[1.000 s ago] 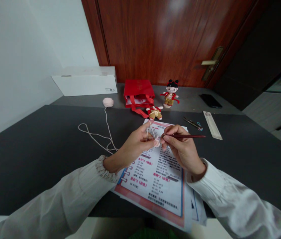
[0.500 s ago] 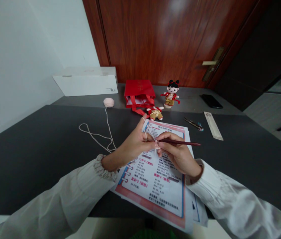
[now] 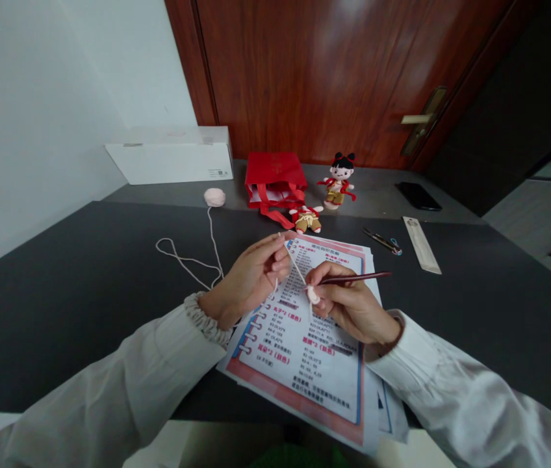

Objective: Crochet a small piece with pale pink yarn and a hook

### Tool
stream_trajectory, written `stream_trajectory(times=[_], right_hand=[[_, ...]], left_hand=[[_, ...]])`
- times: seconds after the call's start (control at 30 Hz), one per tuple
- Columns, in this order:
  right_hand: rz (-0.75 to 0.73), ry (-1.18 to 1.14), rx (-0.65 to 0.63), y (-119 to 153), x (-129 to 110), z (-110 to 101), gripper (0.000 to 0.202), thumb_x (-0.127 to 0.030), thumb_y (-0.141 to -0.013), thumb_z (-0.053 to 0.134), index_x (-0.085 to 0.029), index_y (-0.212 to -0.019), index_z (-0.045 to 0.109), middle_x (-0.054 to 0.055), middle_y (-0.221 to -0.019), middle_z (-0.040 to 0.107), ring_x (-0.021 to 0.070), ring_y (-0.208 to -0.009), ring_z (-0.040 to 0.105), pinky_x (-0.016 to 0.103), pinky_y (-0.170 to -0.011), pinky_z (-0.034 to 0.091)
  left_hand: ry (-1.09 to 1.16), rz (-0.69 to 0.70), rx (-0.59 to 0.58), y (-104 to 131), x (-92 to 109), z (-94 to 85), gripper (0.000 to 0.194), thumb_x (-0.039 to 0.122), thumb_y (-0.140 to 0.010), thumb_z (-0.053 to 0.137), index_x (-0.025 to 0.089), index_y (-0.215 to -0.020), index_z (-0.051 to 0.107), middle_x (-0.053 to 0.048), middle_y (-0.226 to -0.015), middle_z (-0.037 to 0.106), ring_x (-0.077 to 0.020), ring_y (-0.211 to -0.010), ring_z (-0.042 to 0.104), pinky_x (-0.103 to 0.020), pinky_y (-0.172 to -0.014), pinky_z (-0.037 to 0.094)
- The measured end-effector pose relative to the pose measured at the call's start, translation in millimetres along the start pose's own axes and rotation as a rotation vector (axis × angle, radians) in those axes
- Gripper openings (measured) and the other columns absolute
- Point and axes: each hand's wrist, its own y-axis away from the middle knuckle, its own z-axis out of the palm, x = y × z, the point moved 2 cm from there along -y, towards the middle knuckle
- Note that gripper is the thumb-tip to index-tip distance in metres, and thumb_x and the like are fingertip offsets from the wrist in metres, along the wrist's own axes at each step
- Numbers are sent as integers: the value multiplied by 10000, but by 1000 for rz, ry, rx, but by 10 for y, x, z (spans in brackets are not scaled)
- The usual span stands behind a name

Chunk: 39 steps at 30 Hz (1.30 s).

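Note:
My right hand [image 3: 348, 299] is closed on a dark red crochet hook [image 3: 358, 277], with a small pale pink crocheted piece [image 3: 313, 295] held at its fingertips. From that piece a strand of yarn [image 3: 296, 265] runs up and left to my left hand [image 3: 256, 276], whose fingers are curled with the yarn over them. Both hands are above printed pattern sheets [image 3: 305, 377]. A pale pink yarn ball [image 3: 214, 197] sits farther back on the left, its loose strand trailing across the dark table toward my left wrist.
A white box [image 3: 173, 159], a red bag [image 3: 275, 172], a standing doll [image 3: 338, 181] and a headless doll body [image 3: 307, 220] are at the back. Scissors [image 3: 381, 240], a pale packet [image 3: 422, 245] and a black phone [image 3: 418, 195] lie on the right.
My left hand has moved away from the crocheted piece, to the left, and the yarn between the hands is stretched longer. The piece now stays with my right hand and the hook.

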Motion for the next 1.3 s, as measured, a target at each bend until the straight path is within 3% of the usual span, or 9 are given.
stream_trajectory(times=[0.1, 0.3, 0.47, 0.53, 0.67, 0.8, 0.9, 1.0, 1.3], right_hand=[[33, 32, -33, 8, 24, -7, 76, -132, -681, 762, -146, -718, 696, -21, -595, 602, 41, -451, 517, 144, -438, 436], [53, 58, -81, 14, 14, -31, 67, -157, -671, 774, -148, -705, 718, -10, -607, 613, 51, -439, 520, 158, -415, 440], [34, 69, -118, 14, -123, -83, 50, -143, -674, 765, -146, -700, 722, -7, -602, 604, 51, -444, 520, 153, -414, 437], [9, 47, -123, 1, -222, -116, 51, -146, -676, 764, -151, -690, 715, -12, -597, 591, 50, -443, 506, 150, -400, 425], [-52, -9, -131, -27, -381, -159, 78, -161, -673, 770, -156, -655, 694, -29, -582, 556, 40, -437, 469, 139, -377, 390], [-19, 12, -135, -35, -372, -162, 64, -141, -676, 763, -150, -668, 700, -23, -595, 566, 41, -451, 485, 140, -390, 403], [1, 43, -131, -39, -312, -152, 58, -140, -678, 765, -150, -685, 709, -23, -594, 570, 41, -449, 492, 145, -400, 413], [-35, 85, -99, -52, -258, -150, 67, -168, -680, 771, -157, -696, 707, -19, -630, 593, 43, -447, 502, 164, -418, 424], [-442, 416, 123, -22, -142, -127, 57, -167, -784, 689, -218, -762, 695, -22, -713, 614, 98, -537, 553, 261, -550, 439]], left_hand=[[56, 13, 44, 3, 34, 4, 169, 90, -893, 497, 80, -772, 616, 34, -574, 453, -27, -464, 396, -124, -446, 318], [52, 60, 38, 2, 72, 8, 213, 90, -913, 451, 87, -756, 594, 26, -581, 467, -30, -477, 410, -124, -459, 330], [-2, -54, -118, 56, 158, 17, 186, 123, -846, 519, 116, -670, 578, 52, -548, 359, -41, -459, 322, -156, -455, 300], [-211, -55, -256, 88, 215, 24, 277, 225, -812, 557, 143, -550, 520, 43, -528, 340, -66, -475, 305, -199, -475, 308], [-1109, 41, -533, 105, 206, 17, 287, 211, -775, 583, 158, -497, 534, 2, -592, 458, -119, -592, 424, -272, -579, 340], [-1507, 422, -297, 65, 164, 11, 164, 175, -804, 549, 144, -670, 638, -17, -722, 503, -137, -686, 473, -300, -648, 353], [-1301, 402, -209, 74, 107, 25, 262, 106, -783, 539, 154, -1014, 652, -3, -773, 494, -126, -697, 472, -287, -650, 372], [-877, 191, -289, 115, 9, 70, 663, 118, -781, 570, 236, -1403, 374, 5, -842, 515, -104, -673, 477, -249, -592, 372], [-509, 170, -134, 195, -179, 244, 822, 106, -782, 653, 234, -1464, 214, 11, -720, 637, -140, -687, 608, -277, -690, 442]])
